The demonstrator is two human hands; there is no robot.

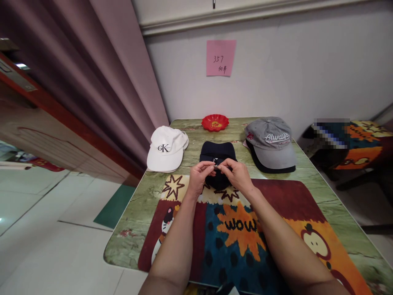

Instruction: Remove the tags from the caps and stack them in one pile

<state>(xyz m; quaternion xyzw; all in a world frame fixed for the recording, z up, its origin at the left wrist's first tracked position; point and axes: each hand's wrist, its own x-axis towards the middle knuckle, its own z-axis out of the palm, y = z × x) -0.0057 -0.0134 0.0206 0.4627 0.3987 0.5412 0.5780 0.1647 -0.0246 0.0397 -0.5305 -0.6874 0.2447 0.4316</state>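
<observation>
A dark navy baseball cap (217,148) lies in the middle of the table, at the far edge of the mat. My left hand (201,174) and my right hand (235,172) meet over the cap, fingertips almost touching. Each is closed in a pinch on the cap's strap (215,167), where a small shiny buckle seems to show. Fingers cover most of the strap, and the hands hide part of the cap behind them.
A white cap (166,149) sits to the left; a grey cap (272,137) is stacked on a black one (260,164) at right. Behind stands a red scalloped dish (215,123). The colourful mat (282,196) covers the table's near part. A curtain (123,73) hangs at left.
</observation>
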